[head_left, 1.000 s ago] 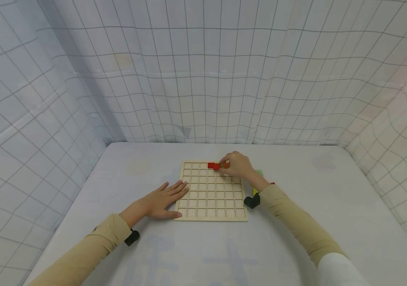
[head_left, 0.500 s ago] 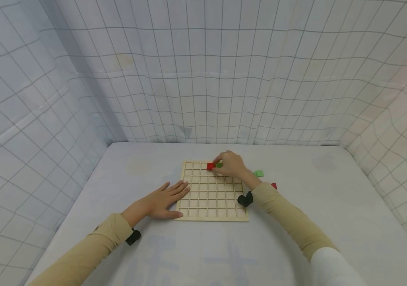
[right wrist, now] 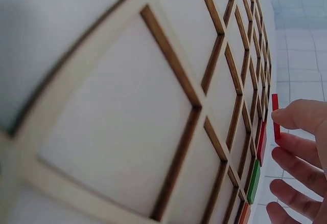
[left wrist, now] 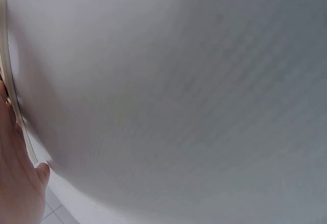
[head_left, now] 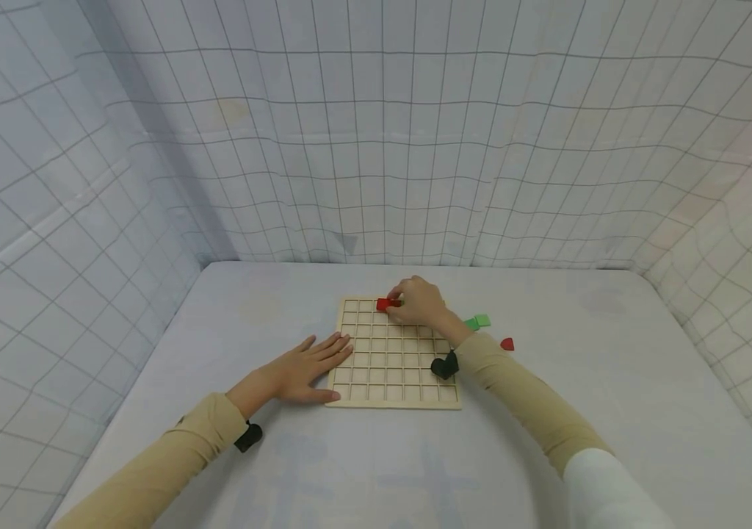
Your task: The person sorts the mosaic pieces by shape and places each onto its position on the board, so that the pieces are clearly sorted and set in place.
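A pale wooden grid board (head_left: 394, 403) lies on the white-covered table. My left hand (head_left: 306, 372) rests flat on its left edge, fingers spread; the left wrist view catches part of this hand (left wrist: 23, 178). Over the back row, my right hand (head_left: 418, 303) pinches a thin red tile (right wrist: 276, 116) between thumb and finger. The tile stands on edge in the right wrist view, just off the board. Below it, a second red tile (right wrist: 262, 141), a green tile (right wrist: 254, 181) and an orange tile (right wrist: 246, 214) sit in the grid's cells. My right hand partly hides that row from the head view.
To the right of the board lie a green tile (head_left: 471, 323), a light green tile (head_left: 483, 320) and a red piece with a curved side (head_left: 507, 344). Grid-patterned curtains (head_left: 416, 184) enclose the table at the back and sides.
My right hand has moved left along the back row with the red tile. Its forearm has shifted left too, leaving the loose pieces on the right more exposed. My left hand stays in place.
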{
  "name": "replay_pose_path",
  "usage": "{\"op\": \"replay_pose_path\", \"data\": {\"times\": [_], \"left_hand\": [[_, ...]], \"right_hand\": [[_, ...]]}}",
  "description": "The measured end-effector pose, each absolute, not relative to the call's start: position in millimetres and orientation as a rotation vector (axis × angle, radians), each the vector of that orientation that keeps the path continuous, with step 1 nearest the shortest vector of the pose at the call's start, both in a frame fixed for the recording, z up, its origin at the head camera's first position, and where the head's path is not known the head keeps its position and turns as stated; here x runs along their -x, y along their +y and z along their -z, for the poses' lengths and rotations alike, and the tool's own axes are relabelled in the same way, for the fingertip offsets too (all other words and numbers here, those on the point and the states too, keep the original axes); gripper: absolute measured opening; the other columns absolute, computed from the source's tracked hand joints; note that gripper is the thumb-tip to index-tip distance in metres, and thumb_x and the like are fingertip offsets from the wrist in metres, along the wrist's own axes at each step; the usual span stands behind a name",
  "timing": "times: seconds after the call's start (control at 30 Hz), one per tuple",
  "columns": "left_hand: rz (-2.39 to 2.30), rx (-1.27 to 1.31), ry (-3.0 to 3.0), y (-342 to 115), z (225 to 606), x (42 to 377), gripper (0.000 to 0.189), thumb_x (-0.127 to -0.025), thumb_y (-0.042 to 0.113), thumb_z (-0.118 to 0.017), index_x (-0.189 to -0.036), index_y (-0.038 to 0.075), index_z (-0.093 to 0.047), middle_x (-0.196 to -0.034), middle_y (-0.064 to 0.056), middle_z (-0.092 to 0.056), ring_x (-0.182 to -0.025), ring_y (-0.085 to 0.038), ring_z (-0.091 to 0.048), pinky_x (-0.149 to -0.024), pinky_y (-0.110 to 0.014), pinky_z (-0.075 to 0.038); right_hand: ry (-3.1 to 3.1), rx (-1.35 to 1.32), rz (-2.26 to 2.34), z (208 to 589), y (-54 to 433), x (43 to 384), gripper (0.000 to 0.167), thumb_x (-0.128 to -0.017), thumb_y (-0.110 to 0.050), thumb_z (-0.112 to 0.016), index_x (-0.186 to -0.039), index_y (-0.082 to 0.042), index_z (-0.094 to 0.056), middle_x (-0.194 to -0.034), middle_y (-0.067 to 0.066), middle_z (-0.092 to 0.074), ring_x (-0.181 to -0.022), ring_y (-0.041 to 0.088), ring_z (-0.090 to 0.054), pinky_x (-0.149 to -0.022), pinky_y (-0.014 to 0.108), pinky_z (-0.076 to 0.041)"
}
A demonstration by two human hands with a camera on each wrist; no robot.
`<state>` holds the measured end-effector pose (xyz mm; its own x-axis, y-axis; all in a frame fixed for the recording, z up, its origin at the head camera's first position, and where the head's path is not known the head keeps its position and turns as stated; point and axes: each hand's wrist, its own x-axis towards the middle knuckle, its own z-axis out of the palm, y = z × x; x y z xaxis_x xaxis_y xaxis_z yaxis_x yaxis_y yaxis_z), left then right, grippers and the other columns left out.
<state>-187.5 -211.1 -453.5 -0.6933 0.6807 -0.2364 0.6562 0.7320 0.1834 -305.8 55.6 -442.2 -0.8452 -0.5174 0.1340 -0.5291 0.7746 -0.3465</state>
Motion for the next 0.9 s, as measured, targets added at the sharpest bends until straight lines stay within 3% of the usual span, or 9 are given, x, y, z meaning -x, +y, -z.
{"op": "replay_pose_path", "data": {"times": [0.3, 0.63, 0.9], "left_hand": [[-0.126, -1.060, 2.644, -210.6, 451.3, 187.8, 0.085, -0.093, 0.060, -0.047, -0.156, 0.013, -0.015, -0.163, -0.010, -0.009, -0.150, -0.030, -0.009, -0.117, -0.060, -0.012], [-0.139, -1.066, 2.642, -209.9, 449.2, 186.5, 0.085, -0.092, 0.059, -0.048, -0.155, 0.011, -0.016, -0.163, -0.011, -0.010, -0.150, -0.031, -0.010, -0.117, -0.061, -0.012], [-0.135, -1.070, 2.649, -211.5, 450.5, 186.0, 0.085, -0.092, 0.059, -0.049, -0.155, 0.012, -0.016, -0.163, -0.010, -0.010, -0.150, -0.031, -0.010, -0.116, -0.061, -0.012]], "right_hand": [[-2.883, -0.848, -0.469, 449.1, 47.9, 310.0, 0.024, -0.085, -0.032, -0.071, -0.102, -0.016, -0.077, -0.100, 0.002, -0.073, -0.083, 0.019, -0.059, -0.055, 0.028, -0.049], [-2.932, -0.837, -0.459, 450.1, 45.4, 309.6, 0.025, -0.087, -0.031, -0.069, -0.106, -0.017, -0.076, -0.106, 0.003, -0.071, -0.091, 0.021, -0.059, -0.064, 0.032, -0.052], [-2.907, -0.860, -0.486, 453.6, 44.7, 311.4, 0.024, -0.086, -0.029, -0.070, -0.105, -0.015, -0.076, -0.104, 0.004, -0.071, -0.088, 0.021, -0.057, -0.062, 0.033, -0.052]]}}
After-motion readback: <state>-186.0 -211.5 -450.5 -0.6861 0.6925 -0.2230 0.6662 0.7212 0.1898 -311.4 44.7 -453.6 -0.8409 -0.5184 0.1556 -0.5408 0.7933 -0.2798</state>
